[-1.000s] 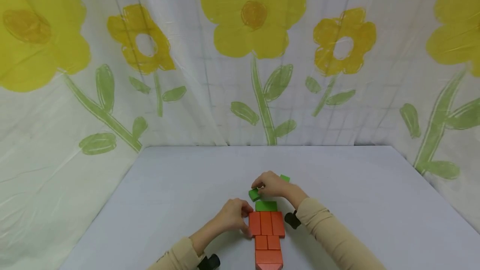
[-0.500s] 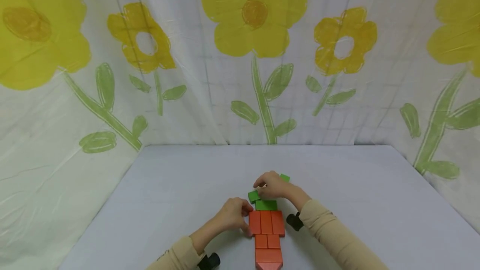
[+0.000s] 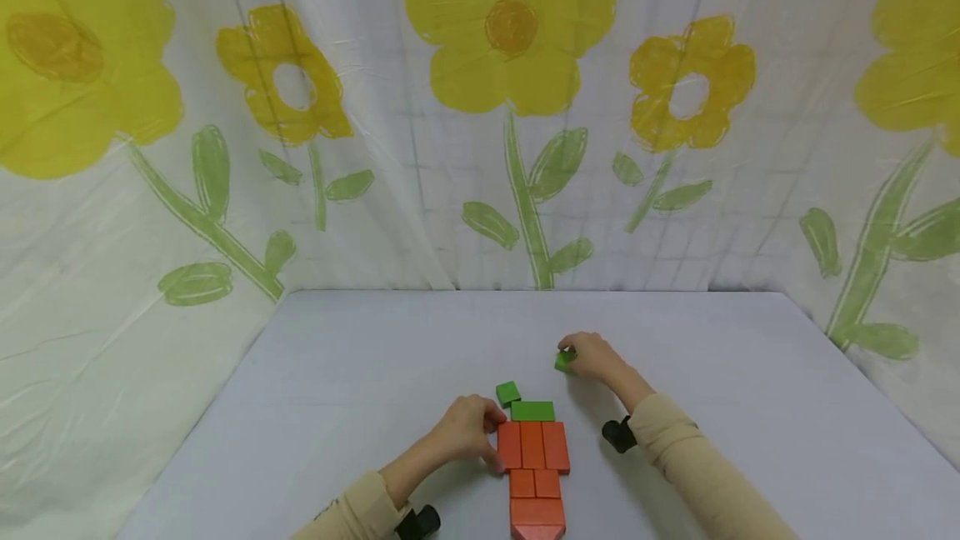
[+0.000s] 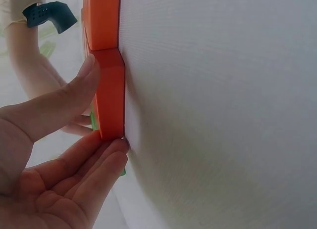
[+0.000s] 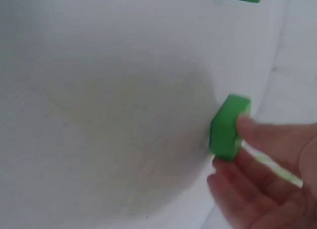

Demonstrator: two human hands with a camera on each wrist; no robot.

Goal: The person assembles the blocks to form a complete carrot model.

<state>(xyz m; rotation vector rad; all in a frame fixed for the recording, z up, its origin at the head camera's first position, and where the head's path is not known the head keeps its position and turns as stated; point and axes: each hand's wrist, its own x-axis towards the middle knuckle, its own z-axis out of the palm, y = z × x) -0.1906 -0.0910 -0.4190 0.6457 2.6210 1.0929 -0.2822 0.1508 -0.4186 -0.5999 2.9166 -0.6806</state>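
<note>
Flat wooden blocks make a carrot-like figure: several orange-red blocks [image 3: 532,444] below a long green block [image 3: 533,412]. My left hand [image 3: 467,429] holds the figure's left orange-red block [image 4: 111,95], thumb at one end and fingers at the other. My right hand [image 3: 596,358], farther back and to the right, pinches a small green block [image 5: 229,127] between thumb and fingers. Another small green block [image 3: 507,392] sits tilted at the upper left corner of the long green one, apart from both hands.
A white table [image 3: 360,382] bears the blocks. Behind it hangs a pale curtain [image 3: 390,215] with yellow flowers. Black wrist cameras [image 3: 619,436] are worn below both hands. The figure's near tip [image 3: 537,532] reaches the bottom edge of the head view.
My right hand has let go of the small tilted green block and moved right and back to another small green block, which it now pinches. The left hand stays in place.
</note>
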